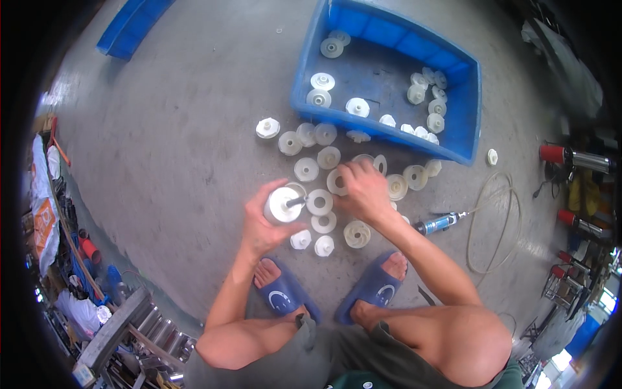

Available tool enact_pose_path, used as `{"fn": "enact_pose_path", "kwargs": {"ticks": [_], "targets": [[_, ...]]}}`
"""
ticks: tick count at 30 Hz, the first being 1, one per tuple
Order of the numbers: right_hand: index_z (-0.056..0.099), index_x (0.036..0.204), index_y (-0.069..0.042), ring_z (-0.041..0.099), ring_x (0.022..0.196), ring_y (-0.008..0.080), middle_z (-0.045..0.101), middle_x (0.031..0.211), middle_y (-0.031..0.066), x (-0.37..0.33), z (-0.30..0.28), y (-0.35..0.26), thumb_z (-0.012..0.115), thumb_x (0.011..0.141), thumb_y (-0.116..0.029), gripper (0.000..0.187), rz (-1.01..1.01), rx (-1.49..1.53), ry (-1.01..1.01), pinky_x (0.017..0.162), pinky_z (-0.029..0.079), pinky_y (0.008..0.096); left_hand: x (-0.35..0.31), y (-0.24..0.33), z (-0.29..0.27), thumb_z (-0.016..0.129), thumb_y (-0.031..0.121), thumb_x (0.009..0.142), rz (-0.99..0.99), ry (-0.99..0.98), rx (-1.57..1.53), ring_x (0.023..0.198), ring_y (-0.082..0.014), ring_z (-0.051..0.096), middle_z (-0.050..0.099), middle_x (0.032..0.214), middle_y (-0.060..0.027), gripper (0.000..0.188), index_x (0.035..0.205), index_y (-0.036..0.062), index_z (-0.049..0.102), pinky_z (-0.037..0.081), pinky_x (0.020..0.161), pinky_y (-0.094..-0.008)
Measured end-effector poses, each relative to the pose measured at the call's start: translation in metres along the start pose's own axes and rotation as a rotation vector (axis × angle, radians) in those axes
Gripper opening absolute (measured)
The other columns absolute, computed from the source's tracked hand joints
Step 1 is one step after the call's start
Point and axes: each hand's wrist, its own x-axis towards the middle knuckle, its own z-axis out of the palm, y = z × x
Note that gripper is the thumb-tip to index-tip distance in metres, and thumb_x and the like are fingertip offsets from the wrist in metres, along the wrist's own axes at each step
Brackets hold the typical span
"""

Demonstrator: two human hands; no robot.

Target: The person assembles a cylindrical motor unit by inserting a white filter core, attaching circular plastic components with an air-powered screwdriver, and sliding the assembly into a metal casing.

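My left hand (260, 217) is wrapped round a white plastic cylinder (278, 206) with a dark metal shaft (296, 202) standing out of its face. Over the scattered parts, my right hand (363, 189) has its fingers bent down at the edge of a white holed disc (335, 183), which they partly cover. Between the hands lie a flat white ring (319, 202) and a second ring (323, 223) just below it. Two small white faceted caps, one a hub cap (324, 246), sit nearer my feet. A vaned white impeller (357, 234) lies to their right.
A blue plastic crate (389, 139) holding several white impellers stands beyond my hands. At right, a blue air screwdriver (439, 223) lies with its coiled hose (476, 246). Red-and-silver pump units (576, 157) line the right side. Metal parts (152, 334) crowd the lower left.
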Motion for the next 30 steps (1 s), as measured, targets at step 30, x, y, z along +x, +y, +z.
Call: {"fn": "enact_pose_path", "kwargs": {"ticks": [30], "targets": [[0.049,0.152,-0.009,0.066,0.108,0.0220,0.065,0.136,0.0160,-0.051,-0.048,0.052,0.078,0.085,-0.051,0.084,0.613,2.202,-0.163,0.081,0.054,0.0324,0.001,0.017,0.025,0.096,0.017,0.072,-0.058,-0.053,0.109,0.107,-0.0204,0.072,0.075,0.116,-0.0124,0.071,0.134,0.0042,0.062,0.057,0.095,-0.0360]]}}
